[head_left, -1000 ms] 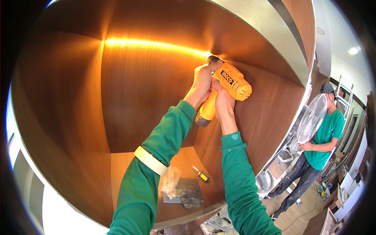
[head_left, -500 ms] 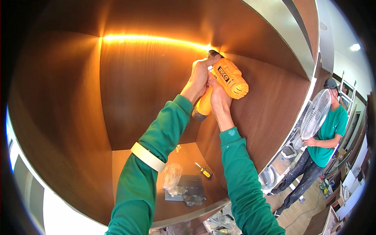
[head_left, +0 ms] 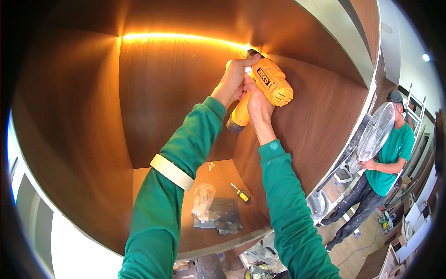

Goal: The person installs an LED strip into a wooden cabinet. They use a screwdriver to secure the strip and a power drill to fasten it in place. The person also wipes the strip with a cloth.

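Note:
A yellow cordless drill (head_left: 273, 83) is held up in the back right upper corner of a brown wooden cabinet (head_left: 172, 102). My right hand (head_left: 260, 108) is wrapped round its handle. At the drill's front end, by the dark chuck, my left hand (head_left: 233, 80) is closed, its thumb on the nose. The chuck reaches the right end of a glowing light strip (head_left: 186, 36) along the top of the back panel; the tip is lost in the glare. A roll of pale tape (head_left: 172, 172) rings my left sleeve.
On the cabinet floor lie a screwdriver (head_left: 242, 193), a crumpled plastic bag (head_left: 203, 199) and a dark flat panel (head_left: 218, 215). To the right a person in a green shirt (head_left: 392, 149) holds a fan (head_left: 375, 132). Clutter covers the room floor behind.
My view has tipped slightly, so the cabinet and strip sit a little higher. Both hands keep their hold on the drill at the same corner.

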The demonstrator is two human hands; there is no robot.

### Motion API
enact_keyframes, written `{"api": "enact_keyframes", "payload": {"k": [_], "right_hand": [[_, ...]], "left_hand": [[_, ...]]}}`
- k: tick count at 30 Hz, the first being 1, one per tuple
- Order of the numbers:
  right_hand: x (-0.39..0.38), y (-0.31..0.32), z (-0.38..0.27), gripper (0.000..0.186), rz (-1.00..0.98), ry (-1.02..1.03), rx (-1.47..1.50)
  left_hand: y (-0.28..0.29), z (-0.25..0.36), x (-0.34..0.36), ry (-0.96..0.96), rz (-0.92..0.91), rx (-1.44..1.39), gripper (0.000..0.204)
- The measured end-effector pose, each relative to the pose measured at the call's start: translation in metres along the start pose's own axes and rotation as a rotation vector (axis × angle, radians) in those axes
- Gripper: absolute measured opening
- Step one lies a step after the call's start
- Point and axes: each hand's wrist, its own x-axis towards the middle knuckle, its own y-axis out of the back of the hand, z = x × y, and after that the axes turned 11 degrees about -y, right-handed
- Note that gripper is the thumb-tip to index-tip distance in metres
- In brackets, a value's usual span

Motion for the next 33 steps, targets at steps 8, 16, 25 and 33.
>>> {"api": "enact_keyframes", "payload": {"k": [8, 16, 25, 33], "right_hand": [[0.005, 0.002, -0.005, 0.012, -0.002, -0.035, 0.005], [0.001, 0.001, -0.007, 0.017, -0.051, -0.023, 0.179], [-0.098, 0.05, -0.025, 0.025, -0.116, -0.229, 0.158], [-0.255, 0.105, -0.065, 0.038, -0.214, -0.314, 0.19]], "left_hand": [[-0.008, 0.005, 0.0, 0.009, 0.009, -0.025, 0.026], [-0.015, 0.013, -0.009, 0.0, 0.09, 0.189, 0.029], [-0.062, 0.014, -0.095, 0.104, 0.169, 0.158, 0.028], [-0.116, 0.007, -0.201, 0.219, 0.332, 0.152, 0.035]]}}
